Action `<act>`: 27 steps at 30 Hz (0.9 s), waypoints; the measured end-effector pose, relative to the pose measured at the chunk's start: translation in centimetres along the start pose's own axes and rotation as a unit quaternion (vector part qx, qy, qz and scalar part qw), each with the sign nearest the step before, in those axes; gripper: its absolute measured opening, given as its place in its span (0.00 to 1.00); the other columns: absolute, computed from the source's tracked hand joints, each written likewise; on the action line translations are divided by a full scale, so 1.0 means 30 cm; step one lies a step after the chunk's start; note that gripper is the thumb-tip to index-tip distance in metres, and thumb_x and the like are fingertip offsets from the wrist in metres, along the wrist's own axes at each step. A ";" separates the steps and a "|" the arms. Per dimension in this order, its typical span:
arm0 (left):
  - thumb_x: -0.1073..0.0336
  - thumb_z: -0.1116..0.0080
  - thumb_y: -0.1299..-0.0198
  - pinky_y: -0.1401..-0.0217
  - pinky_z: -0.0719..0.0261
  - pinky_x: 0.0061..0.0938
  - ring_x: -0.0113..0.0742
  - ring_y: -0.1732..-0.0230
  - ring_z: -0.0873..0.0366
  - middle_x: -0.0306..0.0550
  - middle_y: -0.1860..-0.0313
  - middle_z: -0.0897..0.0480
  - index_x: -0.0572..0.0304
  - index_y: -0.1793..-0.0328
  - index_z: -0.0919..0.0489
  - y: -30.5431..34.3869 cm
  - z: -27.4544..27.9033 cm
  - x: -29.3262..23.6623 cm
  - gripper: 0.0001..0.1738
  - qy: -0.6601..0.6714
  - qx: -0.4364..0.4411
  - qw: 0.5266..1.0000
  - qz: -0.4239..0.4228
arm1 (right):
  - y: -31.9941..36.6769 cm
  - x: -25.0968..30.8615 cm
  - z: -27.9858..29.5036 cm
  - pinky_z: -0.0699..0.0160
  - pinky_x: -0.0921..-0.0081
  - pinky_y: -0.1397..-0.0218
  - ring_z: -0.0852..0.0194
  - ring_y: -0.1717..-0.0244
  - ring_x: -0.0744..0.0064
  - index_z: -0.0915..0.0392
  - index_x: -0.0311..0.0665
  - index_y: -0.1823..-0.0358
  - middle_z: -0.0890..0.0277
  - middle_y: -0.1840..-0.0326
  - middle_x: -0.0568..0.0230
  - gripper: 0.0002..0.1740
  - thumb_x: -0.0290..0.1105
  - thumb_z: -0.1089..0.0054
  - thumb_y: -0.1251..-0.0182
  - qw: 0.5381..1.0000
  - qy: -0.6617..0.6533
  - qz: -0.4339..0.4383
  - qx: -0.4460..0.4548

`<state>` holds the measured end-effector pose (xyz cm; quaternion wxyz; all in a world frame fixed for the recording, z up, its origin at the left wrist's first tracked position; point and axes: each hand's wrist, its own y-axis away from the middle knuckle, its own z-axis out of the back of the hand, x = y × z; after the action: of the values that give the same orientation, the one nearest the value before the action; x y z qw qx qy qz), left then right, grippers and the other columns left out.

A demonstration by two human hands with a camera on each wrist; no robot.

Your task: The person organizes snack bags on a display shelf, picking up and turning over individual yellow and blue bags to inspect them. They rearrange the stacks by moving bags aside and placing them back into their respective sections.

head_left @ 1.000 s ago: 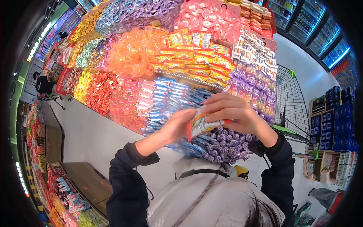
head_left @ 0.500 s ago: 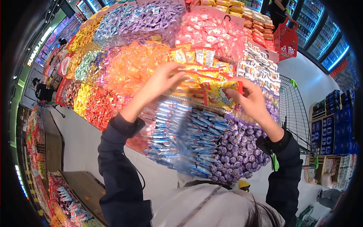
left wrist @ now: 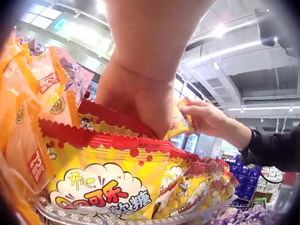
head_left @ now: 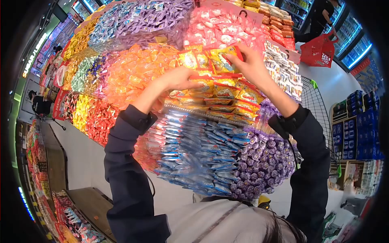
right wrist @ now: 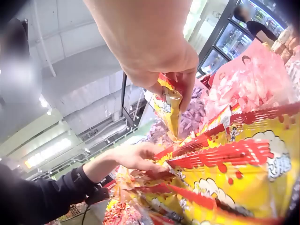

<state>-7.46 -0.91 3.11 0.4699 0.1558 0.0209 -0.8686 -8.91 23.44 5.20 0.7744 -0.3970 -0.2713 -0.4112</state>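
Note:
Pinched at its right end by the right hand [head_left: 253, 67], a yellow packet with red edges [head_left: 223, 60] is held over the far part of the yellow packets [head_left: 225, 91]. In the right wrist view that packet [right wrist: 168, 110] hangs from the right hand's [right wrist: 164, 61] fingers. The left hand [head_left: 178, 79] reaches over the near rows with its fingers extended. From the left wrist view, the left hand [left wrist: 140, 96] dips among upright packets [left wrist: 103, 173], and its fingertips are partly hidden behind their red edges.
Orange candies [head_left: 142, 69] lie to the left, blue-and-white sticks [head_left: 190, 150] and purple lollipops [head_left: 263, 162] nearer. A clear ridged divider [head_left: 202, 115] edges the yellow packets. A wire cart [head_left: 318, 109] stands at the right; a person [head_left: 322, 18] with a red basket [head_left: 318, 50] is behind.
Both hands held one packet at first; the left hand has let go of it. The right hand has carried a packet away from the body, towards the back rows. The left hand has moved slightly nearer.

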 end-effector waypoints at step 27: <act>0.66 0.42 0.46 0.58 0.26 0.27 0.30 0.64 0.23 0.43 0.65 0.20 0.66 0.57 0.22 0.117 0.046 -0.026 0.13 0.173 -0.031 0.981 0.076 | -0.200 0.000 -0.398 0.27 0.66 0.64 0.23 0.64 0.56 0.21 0.39 0.62 0.22 0.65 0.52 0.14 0.32 0.44 0.52 0.913 0.163 0.059 0.368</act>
<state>-4.52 -2.47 5.02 0.5286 0.2903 0.1170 -0.7890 -12.89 11.36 1.15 0.9221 -0.0263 -0.2496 -0.2944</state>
